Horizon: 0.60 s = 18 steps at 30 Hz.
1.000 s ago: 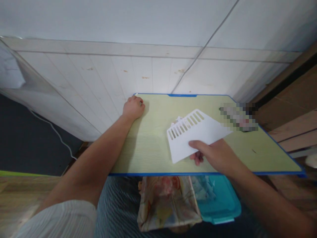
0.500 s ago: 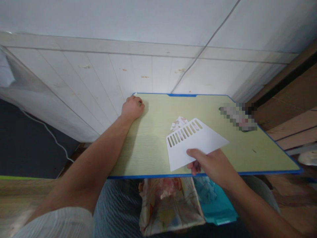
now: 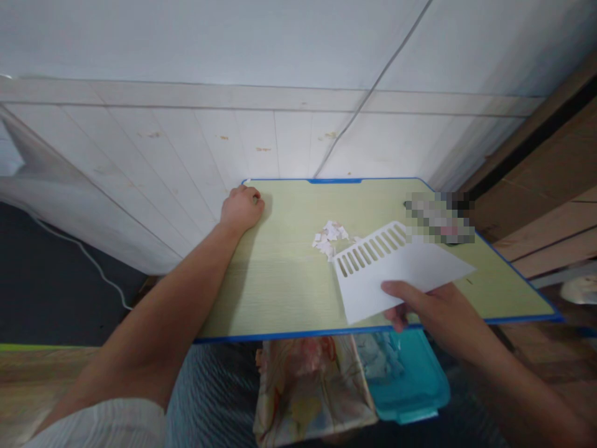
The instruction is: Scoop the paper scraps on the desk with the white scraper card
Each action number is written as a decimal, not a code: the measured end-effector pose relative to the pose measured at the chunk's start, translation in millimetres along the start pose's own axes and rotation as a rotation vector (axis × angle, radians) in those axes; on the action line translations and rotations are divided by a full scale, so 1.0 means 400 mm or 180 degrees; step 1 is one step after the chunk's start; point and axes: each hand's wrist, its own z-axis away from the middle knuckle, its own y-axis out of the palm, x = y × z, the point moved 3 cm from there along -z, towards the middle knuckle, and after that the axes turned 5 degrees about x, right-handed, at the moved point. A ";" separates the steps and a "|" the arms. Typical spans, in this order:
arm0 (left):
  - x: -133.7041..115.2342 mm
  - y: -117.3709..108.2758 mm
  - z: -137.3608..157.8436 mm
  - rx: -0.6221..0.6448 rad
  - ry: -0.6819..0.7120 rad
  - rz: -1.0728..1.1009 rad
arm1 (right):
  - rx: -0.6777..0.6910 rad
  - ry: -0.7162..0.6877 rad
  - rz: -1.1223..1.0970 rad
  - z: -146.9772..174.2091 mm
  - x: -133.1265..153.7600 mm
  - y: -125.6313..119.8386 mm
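Observation:
My right hand (image 3: pixel 410 302) pinches a flat white sheet with a row of slots (image 3: pixel 392 274), thumb on top and fingers below. The sheet is held tilted over the right half of the folding table (image 3: pixel 275 286), its slotted edge toward the back. Just left of that edge lies a small heap of torn white paper scraps (image 3: pixel 330 235), with a few pieces close to the sheet. At the table's far left corner, my left hand (image 3: pixel 243 208) is closed with curled fingers over the edge. Some of its fingertips are hidden.
A blurred-out object (image 3: pixel 441 219) lies at the table's back right. Below the front edge are an open patterned fabric bin (image 3: pixel 317 404) and a turquoise plastic container (image 3: pixel 420 379). A white panelled wall (image 3: pixel 252 134) with a hanging cable (image 3: pixel 364 102) stands behind the table.
My right hand has moved right with the slotted sheet, uncovering more of the paper scraps. The left hand stays at the corner, and the whole view has shifted slightly.

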 end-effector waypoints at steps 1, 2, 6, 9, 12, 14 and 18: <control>0.000 -0.001 0.000 -0.0009 0.0000 -0.0014 | 0.0018 -0.0022 -0.0039 -0.012 0.011 0.019; -0.001 -0.001 0.001 -0.0021 0.0001 -0.0025 | 0.0004 -0.0078 -0.0086 -0.026 0.023 0.040; 0.001 -0.001 0.002 -0.0009 -0.0004 -0.0043 | 0.0152 -0.0180 -0.0280 -0.079 0.051 0.124; 0.005 0.001 0.001 -0.0014 0.0011 -0.0025 | 0.0257 -0.0132 -0.0327 -0.086 0.041 0.147; 0.008 0.005 -0.001 -0.0053 0.0000 0.0028 | 0.0165 -0.0017 -0.0231 -0.060 0.010 0.132; 0.009 0.006 -0.002 -0.0072 -0.0011 0.0062 | 0.0081 0.0084 -0.0183 -0.033 -0.012 0.113; 0.007 0.005 0.000 -0.0061 -0.0016 0.0060 | 0.0118 0.0184 -0.0146 0.016 -0.033 0.074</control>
